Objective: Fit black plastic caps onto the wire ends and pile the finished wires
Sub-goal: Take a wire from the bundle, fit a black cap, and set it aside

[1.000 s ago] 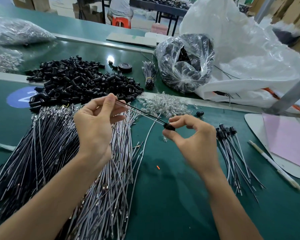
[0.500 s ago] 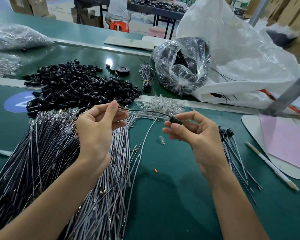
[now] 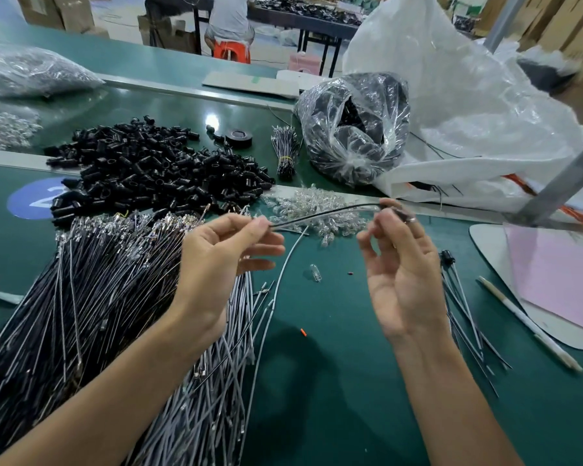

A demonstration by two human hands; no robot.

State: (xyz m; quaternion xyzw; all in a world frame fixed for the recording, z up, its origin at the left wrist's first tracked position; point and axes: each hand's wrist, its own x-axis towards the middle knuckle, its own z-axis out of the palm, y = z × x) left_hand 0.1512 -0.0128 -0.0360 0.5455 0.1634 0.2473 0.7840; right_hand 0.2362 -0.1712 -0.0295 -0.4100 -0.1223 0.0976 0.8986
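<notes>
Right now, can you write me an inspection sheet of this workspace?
Surface: green table, blue sticker at left.
Job's things: black caps heaped at back left; uncapped wires under the left forearm; finished wires at right.
Clutter: loose bulb, tape roll, pen.
Grips: left hand pinches held wire; right hand holds its other end, blurred.
Cables: nothing seen beyond the job's wires.
Surroundings: plastic bags; seated person behind.

Two bare forearms, bare left hand (image 3: 216,264), bare right hand (image 3: 401,284), slender fingers, short nails
</notes>
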